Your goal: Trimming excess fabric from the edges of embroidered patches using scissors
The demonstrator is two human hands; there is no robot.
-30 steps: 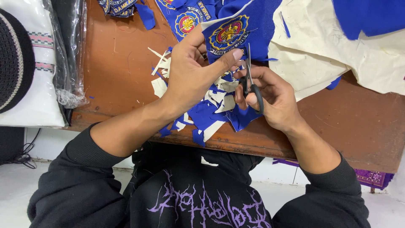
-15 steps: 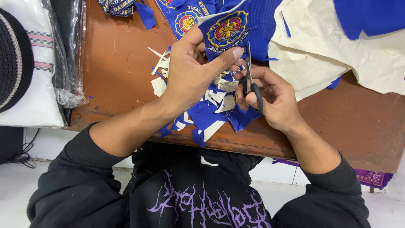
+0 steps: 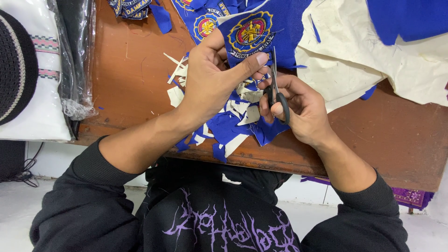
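Note:
My left hand (image 3: 212, 81) pinches the lower edge of a blue cloth piece with a round embroidered badge (image 3: 252, 32), thumb on top. My right hand (image 3: 298, 109) grips small black-handled scissors (image 3: 276, 88), their blades pointing up at the cloth's edge just right of my left thumb. Under both hands lies a heap of blue and cream fabric offcuts (image 3: 233, 123) on the brown wooden table (image 3: 130, 79).
More blue badges (image 3: 128, 7) lie at the table's far edge. A large cream cloth (image 3: 364, 56) with blue fabric (image 3: 410, 18) on it covers the right. At left a plastic-wrapped white bundle (image 3: 46, 84) and a dark knitted cap (image 3: 14, 65).
The scissors and my right hand have shifted very slightly along the cloth's edge; my left hand keeps its grip on the badge piece.

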